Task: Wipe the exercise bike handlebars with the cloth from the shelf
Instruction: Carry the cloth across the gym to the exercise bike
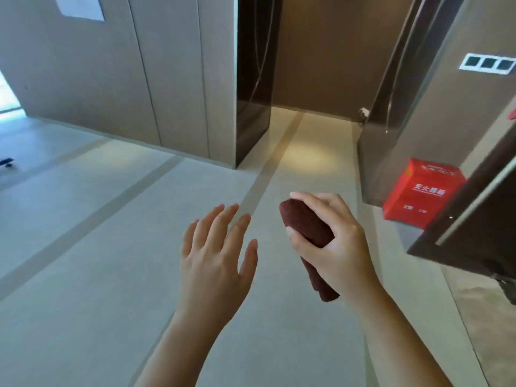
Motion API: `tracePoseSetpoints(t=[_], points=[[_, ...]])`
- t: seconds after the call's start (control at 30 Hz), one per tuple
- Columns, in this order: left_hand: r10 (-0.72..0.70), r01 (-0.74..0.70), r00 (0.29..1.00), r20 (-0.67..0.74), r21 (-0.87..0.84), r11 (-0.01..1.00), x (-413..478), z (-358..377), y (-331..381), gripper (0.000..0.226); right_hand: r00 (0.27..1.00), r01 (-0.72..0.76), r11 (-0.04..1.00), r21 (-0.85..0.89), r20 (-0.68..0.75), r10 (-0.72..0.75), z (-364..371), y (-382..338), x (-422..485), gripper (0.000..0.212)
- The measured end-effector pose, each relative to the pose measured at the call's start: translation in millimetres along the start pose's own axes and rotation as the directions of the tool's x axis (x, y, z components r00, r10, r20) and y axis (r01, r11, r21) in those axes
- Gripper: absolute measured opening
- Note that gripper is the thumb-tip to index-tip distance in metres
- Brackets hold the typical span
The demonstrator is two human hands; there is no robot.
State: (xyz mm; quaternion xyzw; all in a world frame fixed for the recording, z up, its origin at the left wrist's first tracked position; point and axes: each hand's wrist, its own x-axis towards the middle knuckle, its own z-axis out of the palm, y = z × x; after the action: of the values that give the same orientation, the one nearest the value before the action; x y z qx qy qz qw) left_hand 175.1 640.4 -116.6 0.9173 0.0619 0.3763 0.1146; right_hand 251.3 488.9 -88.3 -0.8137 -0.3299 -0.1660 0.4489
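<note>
My right hand [333,241] grips a rolled dark maroon cloth [305,222] in mid-air over the floor, fingers and thumb curled round its middle, with both ends of the roll sticking out. Just left of the cloth and apart from it, my left hand [217,252] is held out with straight, spread fingers and holds nothing. No exercise bike handlebars or shelf show in this view.
Pale tiled floor [83,247] stretches ahead. A brown panelled wall [111,79] stands at the left and a narrow corridor [304,141] opens in the middle. A red fire-equipment box [418,194] stands at the right by a dark door [474,213]. A small black object [7,162] lies far left.
</note>
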Motion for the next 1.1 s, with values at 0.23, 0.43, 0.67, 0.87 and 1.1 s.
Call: tracePoseSetpoints(t=[0.23, 0.43, 0.67, 0.87, 1.1], points=[[-0.165, 0.168, 0.986, -0.033, 0.193, 0.967, 48, 21, -112, 0.041, 0.982, 0.14, 0.984, 0.112, 0.113, -0.153, 123, 7, 96, 0.048], [-0.289, 0.301, 0.954, -0.084, 0.278, 0.912, 111, 30, -200, 0.043, 0.939, 0.235, 0.949, 0.212, 0.202, -0.278, 217, -2, 191, 0.051], [-0.447, 0.49, 0.872, -0.201, 0.355, 0.796, 119, 5, -316, 0.043, 0.856, 0.259, 0.891, 0.373, 0.339, -0.391, 345, -47, 257, 0.051], [-0.511, 0.59, 0.807, -0.296, 0.401, 0.701, 102, -32, -441, 0.039, 0.809, 0.224, 0.816, 0.533, 0.364, -0.461, 478, -118, 289, 0.049], [-0.535, 0.626, 0.78, -0.326, 0.412, 0.662, 92, -100, -610, 0.039, 0.753, 0.15, 0.787, 0.598, 0.448, -0.483, 632, -224, 320, 0.05]])
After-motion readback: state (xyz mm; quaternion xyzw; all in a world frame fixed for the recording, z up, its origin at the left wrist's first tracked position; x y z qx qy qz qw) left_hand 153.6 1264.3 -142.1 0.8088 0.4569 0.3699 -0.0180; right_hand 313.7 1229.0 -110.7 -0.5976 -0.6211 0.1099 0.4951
